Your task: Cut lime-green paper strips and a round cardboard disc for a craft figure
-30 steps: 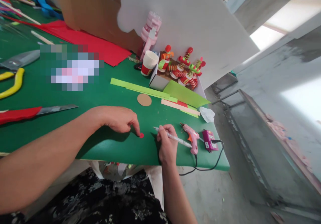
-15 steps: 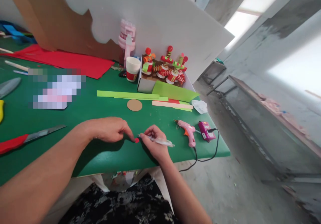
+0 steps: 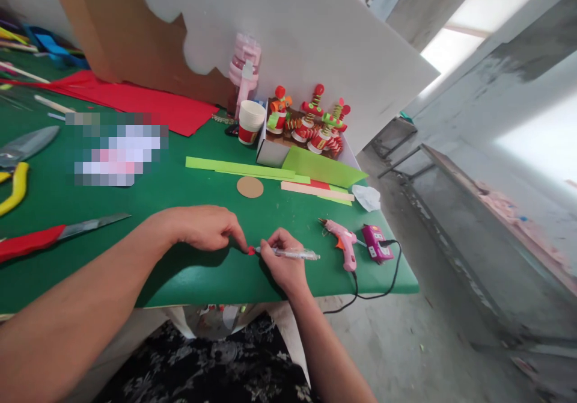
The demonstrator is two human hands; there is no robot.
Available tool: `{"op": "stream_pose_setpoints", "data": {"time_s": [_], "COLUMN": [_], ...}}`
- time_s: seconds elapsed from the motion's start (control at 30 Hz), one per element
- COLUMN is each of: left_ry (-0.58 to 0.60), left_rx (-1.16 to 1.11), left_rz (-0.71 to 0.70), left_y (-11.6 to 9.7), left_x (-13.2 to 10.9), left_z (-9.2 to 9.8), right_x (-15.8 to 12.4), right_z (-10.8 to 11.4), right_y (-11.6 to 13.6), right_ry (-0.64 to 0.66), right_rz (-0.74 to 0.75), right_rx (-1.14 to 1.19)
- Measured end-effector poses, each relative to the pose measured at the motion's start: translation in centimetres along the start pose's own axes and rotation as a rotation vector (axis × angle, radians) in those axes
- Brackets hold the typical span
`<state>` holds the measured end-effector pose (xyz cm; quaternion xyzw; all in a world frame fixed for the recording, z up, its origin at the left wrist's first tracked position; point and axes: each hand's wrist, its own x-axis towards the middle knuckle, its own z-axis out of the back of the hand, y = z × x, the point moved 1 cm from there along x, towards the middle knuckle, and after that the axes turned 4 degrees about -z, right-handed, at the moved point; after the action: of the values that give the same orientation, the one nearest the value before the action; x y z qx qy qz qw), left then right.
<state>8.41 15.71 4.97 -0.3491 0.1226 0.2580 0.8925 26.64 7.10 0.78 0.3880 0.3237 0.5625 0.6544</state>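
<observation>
A small red paper circle [image 3: 251,250] lies on the green tabletop near its front edge. My left hand [image 3: 205,228] presses the circle down with the tip of its index finger, the other fingers curled under. From the right, my right hand [image 3: 285,257] pinches a clear-barrelled pen [image 3: 297,254], its tip at the circle's right side. Any mark on the red paper is too small to make out. Beyond both hands lies a brown cardboard disc [image 3: 250,187].
A pink glue gun [image 3: 345,243] and a purple power block [image 3: 377,243] with a black cord sit right. A red-handled knife [image 3: 63,233] and yellow-handled scissors [image 3: 18,187] lie left. Behind are green paper strips [image 3: 238,167], paper cups [image 3: 250,123] and a box of spring-bodied figures [image 3: 311,123].
The pen tip has shifted from the circle's upper edge to its right side, and the pen lies flatter. My left fingertip stays at the circle. The whole view has shifted slightly.
</observation>
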Motion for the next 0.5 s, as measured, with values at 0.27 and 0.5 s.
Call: {"op": "stream_pose_setpoints", "data": {"time_s": [0.27, 0.5], "left_ry": [-0.016, -0.019], "left_rx": [0.001, -0.009], "left_rz": [-0.003, -0.01], "left_y": [0.22, 0.5], "left_x": [0.08, 0.18], "left_z": [-0.06, -0.19], "right_x": [0.06, 0.04], "right_z": [-0.06, -0.02], "right_y": [-0.22, -0.26], "right_ry": [0.001, 0.014], "right_rz": [0.01, 0.011], "right_rx": [-0.045, -0.046]}}
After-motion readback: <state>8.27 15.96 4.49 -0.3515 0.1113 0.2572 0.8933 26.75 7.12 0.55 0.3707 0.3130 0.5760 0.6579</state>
